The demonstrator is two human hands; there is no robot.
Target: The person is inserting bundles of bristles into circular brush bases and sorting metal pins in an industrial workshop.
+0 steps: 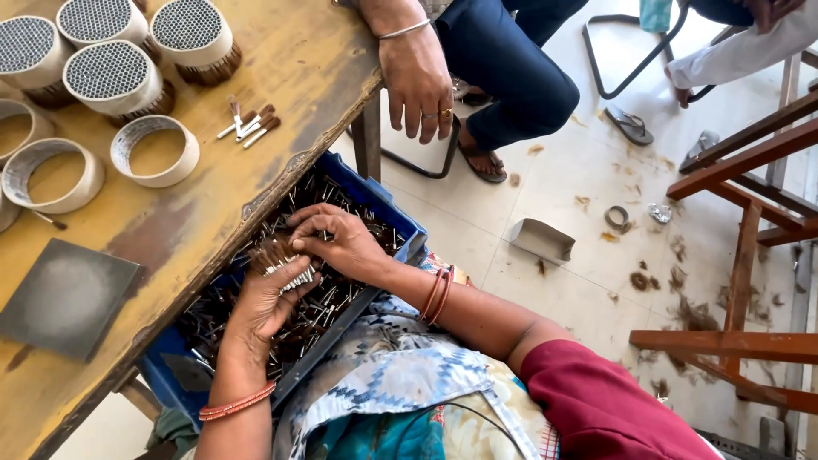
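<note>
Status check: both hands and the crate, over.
Left hand cupping a bundle of small brush tufts. Right hand picking at it. Both over blue crate. Another person's hand on table edge.

The left hand [264,298] cups a bundle of small metal-capped bristle tufts [285,271] inside the blue plastic crate [400,223]; the right hand [341,243] pinches them just above, the worn wooden table [213,204] left of both.

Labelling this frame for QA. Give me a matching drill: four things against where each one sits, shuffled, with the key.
Things:
1. blue crate
2. empty white rings
3. dark square slab
4. loose small brushes

Places:
A. near edge of the wooden table, towards the wearer
B. table, beside the filled round brushes
C. on the wearer's lap, both hands in it
D. table, between the filled brushes and the slab

Pairs: 1-C, 2-D, 3-A, 4-B
</note>
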